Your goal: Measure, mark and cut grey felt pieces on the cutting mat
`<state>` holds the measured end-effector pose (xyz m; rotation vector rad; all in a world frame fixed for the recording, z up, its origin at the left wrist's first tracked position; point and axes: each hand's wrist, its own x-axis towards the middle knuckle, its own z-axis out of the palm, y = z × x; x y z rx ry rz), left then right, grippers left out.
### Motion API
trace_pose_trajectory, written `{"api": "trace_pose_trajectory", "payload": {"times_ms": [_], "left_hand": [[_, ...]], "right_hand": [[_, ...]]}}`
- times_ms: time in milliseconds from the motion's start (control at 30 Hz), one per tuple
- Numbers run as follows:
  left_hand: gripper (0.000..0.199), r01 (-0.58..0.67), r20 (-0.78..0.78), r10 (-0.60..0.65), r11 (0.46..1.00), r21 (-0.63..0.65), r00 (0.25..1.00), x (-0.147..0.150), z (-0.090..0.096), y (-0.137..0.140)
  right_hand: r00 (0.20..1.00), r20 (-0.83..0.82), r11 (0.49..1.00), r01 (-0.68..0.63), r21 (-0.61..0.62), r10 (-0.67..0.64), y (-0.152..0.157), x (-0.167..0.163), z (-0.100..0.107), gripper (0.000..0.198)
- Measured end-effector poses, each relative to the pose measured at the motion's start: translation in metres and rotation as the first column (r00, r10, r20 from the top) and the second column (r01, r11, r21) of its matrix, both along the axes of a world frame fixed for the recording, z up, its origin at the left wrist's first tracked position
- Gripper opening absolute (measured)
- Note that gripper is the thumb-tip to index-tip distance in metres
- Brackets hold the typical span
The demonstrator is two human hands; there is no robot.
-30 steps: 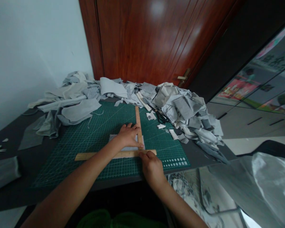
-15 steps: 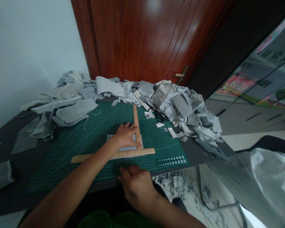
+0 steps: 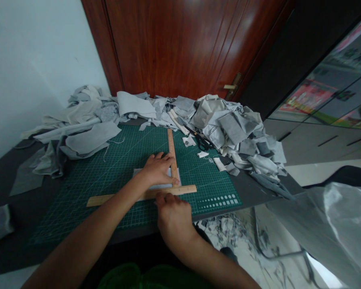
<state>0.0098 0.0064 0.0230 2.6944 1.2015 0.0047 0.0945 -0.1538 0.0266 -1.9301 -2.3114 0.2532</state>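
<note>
Dark tabletop carries a green gridded mat. Nearest, the right hand curls at the crosswise ruler; whether it grips, I cannot tell. Beyond, the left hand, fingers spread, touches the lengthwise ruler on grey cloth. Far cabinet lettering is unreadable.

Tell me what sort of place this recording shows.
Probably a fabric-cutting workspace: there is a gridded green cutting mat with wooden rulers on it, and heaps of cloth pieces along its far side.

Dim light leaves the door faintly glossy, frame edges stretched.
</note>
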Motion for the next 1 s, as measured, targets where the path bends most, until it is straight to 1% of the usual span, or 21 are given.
{"api": "trace_pose_trajectory", "payload": {"times_ms": [133, 200, 267, 333, 433, 500, 633, 833, 1000], "left_hand": [[0.094, -0.006, 0.001, 0.005, 1.000, 0.010, 1.000, 0.000, -0.002, -0.001], [0.094, 0.005, 0.006, -0.005, 1.000, -0.002, 1.000, 0.000, -0.001, -0.003], [0.093, 0.004, 0.002, -0.004, 1.000, -0.015, 1.000, 0.001, 0.000, -0.004], [0.092, -0.010, -0.002, 0.010, 1.000, -0.015, 1.000, 0.001, 0.001, -0.005], [0.094, -0.009, 0.015, 0.009, 1.000, 0.007, 1.000, 0.001, 0.000, -0.006], [0.091, -0.007, 0.026, 0.007, 1.000, 0.018, 1.000, 0.000, -0.001, -0.009], [0.092, 0.001, 0.048, -0.003, 0.999, 0.035, 0.999, -0.001, -0.001, -0.016], [0.088, -0.021, 0.042, 0.021, 1.000, 0.009, 0.999, -0.003, 0.000, -0.023], [0.090, -0.025, 0.063, 0.025, 1.000, -0.006, 0.998, -0.003, -0.006, -0.023]], "right_hand": [[1.000, 0.006, 0.999, -0.003, 0.042, 0.003, 0.001, 0.007, -0.004, 0.028], [1.000, 0.021, 0.998, -0.014, 0.061, 0.013, 0.002, 0.008, -0.008, 0.036], [0.999, 0.028, 0.997, -0.039, 0.062, 0.038, 0.003, 0.009, -0.012, 0.049], [0.998, 0.026, 0.998, -0.059, 0.036, 0.059, 0.004, 0.008, -0.015, 0.056], [0.996, 0.034, 0.996, -0.083, -0.018, 0.083, 0.006, 0.009, -0.017, 0.059], [0.994, 0.042, 0.995, -0.101, -0.026, 0.102, 0.006, 0.010, -0.018, 0.061], [0.989, 0.063, 0.990, -0.139, 0.034, 0.137, 0.008, 0.015, -0.019, 0.056], [0.979, 0.152, 0.990, -0.132, -0.045, 0.137, 0.012, 0.014, -0.015, 0.051], [0.977, 0.166, 0.989, -0.121, -0.083, 0.133, 0.013, 0.009, -0.009, 0.045]]}}
